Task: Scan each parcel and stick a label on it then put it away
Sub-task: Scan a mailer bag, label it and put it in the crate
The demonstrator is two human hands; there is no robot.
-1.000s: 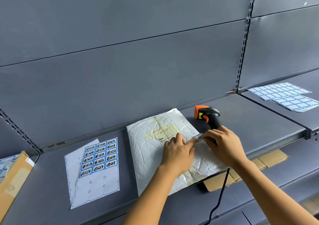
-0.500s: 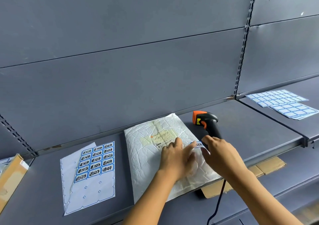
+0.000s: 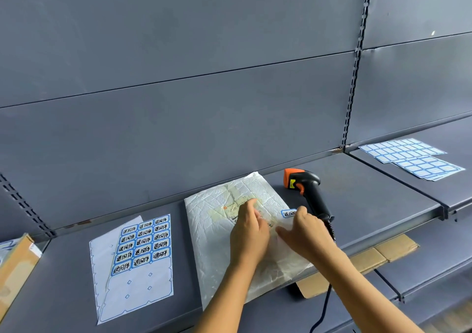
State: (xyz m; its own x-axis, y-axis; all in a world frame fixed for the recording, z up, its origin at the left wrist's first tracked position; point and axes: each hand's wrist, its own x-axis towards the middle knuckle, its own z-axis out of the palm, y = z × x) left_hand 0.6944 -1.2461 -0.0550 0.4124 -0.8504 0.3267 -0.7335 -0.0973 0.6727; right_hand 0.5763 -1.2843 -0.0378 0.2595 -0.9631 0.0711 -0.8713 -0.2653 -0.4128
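Observation:
A white padded parcel (image 3: 209,220) lies flat on the grey shelf (image 3: 370,194), its shipping label facing up. My left hand (image 3: 249,235) rests on the parcel's middle with its fingers laid over the shipping label. A small blue-bordered label (image 3: 288,213) lies on the parcel's right edge. My right hand (image 3: 306,235) touches that label's right end with a fingertip, thumb spread out to the left. The black and orange scanner (image 3: 306,189) lies on the shelf just right of the parcel, partly behind my right hand.
A sheet of written blue labels (image 3: 143,240) lies left of the parcel. Blank label sheets (image 3: 411,157) sit on the neighbouring shelf at the right. A cardboard box (image 3: 15,263) stands at the far left. Flat cardboard (image 3: 383,253) lies on the lower shelf.
The label that both hands held above the parcel's right side now lies on the parcel. My left hand has moved back onto the shipping label, and my right fingertip stays on the small label.

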